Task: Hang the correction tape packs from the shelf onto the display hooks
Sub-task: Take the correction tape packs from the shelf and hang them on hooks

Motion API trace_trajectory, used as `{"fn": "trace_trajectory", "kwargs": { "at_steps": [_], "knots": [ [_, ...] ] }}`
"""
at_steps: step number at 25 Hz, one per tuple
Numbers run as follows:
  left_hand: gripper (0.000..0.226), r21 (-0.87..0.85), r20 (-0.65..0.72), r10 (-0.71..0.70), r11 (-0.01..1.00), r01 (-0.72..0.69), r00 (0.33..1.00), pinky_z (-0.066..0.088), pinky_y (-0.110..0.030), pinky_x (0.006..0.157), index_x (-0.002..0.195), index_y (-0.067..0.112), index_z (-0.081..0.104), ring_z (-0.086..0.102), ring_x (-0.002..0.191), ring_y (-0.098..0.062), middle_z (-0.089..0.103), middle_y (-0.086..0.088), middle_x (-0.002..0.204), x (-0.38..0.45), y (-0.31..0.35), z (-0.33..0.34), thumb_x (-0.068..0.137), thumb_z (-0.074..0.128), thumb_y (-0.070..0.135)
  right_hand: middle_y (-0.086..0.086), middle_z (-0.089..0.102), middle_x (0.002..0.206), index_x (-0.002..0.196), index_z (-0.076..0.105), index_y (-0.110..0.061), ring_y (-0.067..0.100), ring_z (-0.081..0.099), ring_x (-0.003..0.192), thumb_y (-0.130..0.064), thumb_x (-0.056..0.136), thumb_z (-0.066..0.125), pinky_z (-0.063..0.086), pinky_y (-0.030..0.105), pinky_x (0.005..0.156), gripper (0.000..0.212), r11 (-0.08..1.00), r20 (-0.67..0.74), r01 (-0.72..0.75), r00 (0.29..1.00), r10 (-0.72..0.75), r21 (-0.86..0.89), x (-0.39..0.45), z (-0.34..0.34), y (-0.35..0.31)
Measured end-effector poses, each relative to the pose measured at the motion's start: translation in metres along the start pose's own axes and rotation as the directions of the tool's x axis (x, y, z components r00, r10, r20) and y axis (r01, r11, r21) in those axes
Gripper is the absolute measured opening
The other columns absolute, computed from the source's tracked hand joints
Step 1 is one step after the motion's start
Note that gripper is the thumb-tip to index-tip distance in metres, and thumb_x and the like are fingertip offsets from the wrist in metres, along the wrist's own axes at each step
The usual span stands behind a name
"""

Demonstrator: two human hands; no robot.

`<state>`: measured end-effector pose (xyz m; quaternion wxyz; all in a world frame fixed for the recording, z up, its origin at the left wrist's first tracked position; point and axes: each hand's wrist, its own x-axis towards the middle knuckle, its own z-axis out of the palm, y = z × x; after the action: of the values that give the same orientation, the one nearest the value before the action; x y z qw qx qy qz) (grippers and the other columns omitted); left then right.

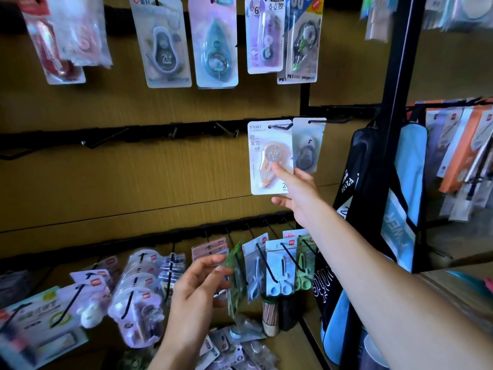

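While the right hand (pixel 296 193) reaches up toward 1 o'clock of the view, its thumb lies on the front of a white correction tape pack (pixel 270 157) and the other fingers curl behind the card's lower edge, so the hand pinches the pack at its bottom right corner. That pack's slot sits over a black display hook (pixel 280 126) on the middle rail (pixel 149 132); whether it hangs free or is carried by the hand cannot be told. Just beside it, at 3 o'clock, a grey pack (pixel 308 145) hangs from its own hook, its edge touching or overlapping the white card.

Left hand (pixel 197 287), at 6 o'clock of the view: fingers loosely bent, thumb and fingertips closed on a green pack (pixel 236 279) held edge-on in front of the bottom hook row.

At 9 o'clock of the white pack the middle rail carries bare hooks (pixel 226 129). At 12 o'clock a top row of hanging packs (pixel 216 46). On the wooden shelf (pixel 290 345) at 6 o'clock lie loose packs (pixel 234 345). At 3 o'clock of the right forearm, a blue-and-black bag (pixel 400 198) hangs on a black frame.
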<state>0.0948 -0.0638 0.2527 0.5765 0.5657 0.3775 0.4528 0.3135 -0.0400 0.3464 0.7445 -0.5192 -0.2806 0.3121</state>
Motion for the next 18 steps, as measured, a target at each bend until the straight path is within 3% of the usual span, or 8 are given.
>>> {"fn": "trace_trajectory", "kwargs": {
  "at_steps": [4, 6, 9, 11, 14, 16, 18],
  "knots": [
    [0.015, -0.062, -0.022, -0.031, 0.998, 0.029, 0.999, 0.045, -0.029, 0.062, 0.101, 0.015, 0.067, 0.063, 0.077, -0.018, 0.073, -0.008, 0.092, -0.001, -0.012, -0.001, 0.093, 0.055, 0.012, 0.01, 0.067, 0.105, 0.108, 0.061, -0.008, 0.029, 0.07, 0.088, -0.017, 0.086, 0.073, 0.062, 0.035, 0.07, 0.026, 0.992, -0.118, -0.036, 0.992, 0.05, 0.119, -0.028, -0.023, 0.011],
    [0.015, -0.123, -0.055, -0.11, 0.987, 0.103, 0.992, 0.045, -0.026, 0.056, 0.102, 0.012, 0.065, 0.061, 0.074, -0.017, 0.07, -0.009, 0.087, -0.006, -0.036, -0.003, 0.093, 0.054, 0.009, 0.01, 0.067, 0.094, 0.107, 0.061, -0.009, 0.023, 0.068, 0.073, -0.011, 0.09, 0.065, 0.059, 0.032, 0.058, 0.018, 0.994, -0.235, 0.002, 0.972, 0.023, 0.106, -0.061, -0.038, 0.043],
    [0.016, -0.227, -0.096, -0.256, 0.946, 0.229, 0.962, 0.042, -0.025, 0.054, 0.099, 0.015, 0.064, 0.059, 0.065, -0.015, 0.067, -0.003, 0.08, -0.015, -0.088, -0.009, 0.092, 0.051, 0.008, 0.008, 0.064, 0.07, 0.093, 0.058, -0.014, 0.016, 0.055, 0.045, -0.004, 0.091, 0.053, 0.042, 0.02, 0.038, 0.012, 0.991, -0.298, 0.025, 0.955, 0.016, 0.133, -0.119, -0.054, 0.121],
    [0.013, -0.246, -0.122, -0.383, 0.905, 0.346, 0.916, 0.042, -0.025, 0.054, 0.099, 0.016, 0.064, 0.06, 0.064, -0.015, 0.068, -0.004, 0.082, -0.026, -0.131, -0.015, 0.093, 0.053, 0.012, 0.006, 0.062, 0.06, 0.09, 0.057, -0.015, 0.013, 0.049, 0.036, -0.002, 0.092, 0.05, 0.037, 0.017, 0.035, 0.015, 0.981, -0.318, -0.131, 0.932, 0.171, 0.145, -0.14, -0.061, 0.189],
    [0.017, -0.249, -0.159, -0.578, 0.808, 0.534, 0.8, 0.044, -0.026, 0.057, 0.106, 0.013, 0.064, 0.061, 0.07, -0.018, 0.069, -0.007, 0.09, -0.039, -0.188, -0.026, 0.094, 0.055, 0.019, 0.006, 0.062, 0.063, 0.092, 0.06, -0.014, 0.011, 0.049, 0.034, -0.004, 0.093, 0.052, 0.037, 0.017, 0.034, 0.013, 0.879, -0.365, -0.476, 0.813, 0.454, 0.034, -0.149, -0.079, 0.288],
    [0.021, -0.237, -0.168, -0.626, 0.776, 0.585, 0.762, 0.045, -0.027, 0.059, 0.11, 0.011, 0.064, 0.06, 0.073, -0.019, 0.069, -0.007, 0.091, -0.033, -0.208, -0.03, 0.094, 0.053, 0.02, 0.01, 0.065, 0.069, 0.084, 0.063, -0.014, 0.018, 0.053, 0.04, -0.005, 0.091, 0.055, 0.038, 0.019, 0.037, 0.014, 0.775, -0.382, -0.62, 0.75, 0.54, -0.123, -0.145, -0.099, 0.339],
    [0.022, -0.186, -0.181, -0.611, 0.791, 0.583, 0.771, 0.045, -0.028, 0.06, 0.109, 0.01, 0.065, 0.06, 0.073, -0.02, 0.069, -0.009, 0.09, -0.017, -0.219, -0.031, 0.095, 0.052, 0.019, 0.014, 0.069, 0.076, 0.079, 0.063, -0.015, 0.025, 0.059, 0.05, -0.008, 0.087, 0.058, 0.046, 0.026, 0.042, 0.012, 0.669, -0.386, -0.652, 0.755, 0.531, -0.357, -0.129, -0.114, 0.375]
  ]
}}
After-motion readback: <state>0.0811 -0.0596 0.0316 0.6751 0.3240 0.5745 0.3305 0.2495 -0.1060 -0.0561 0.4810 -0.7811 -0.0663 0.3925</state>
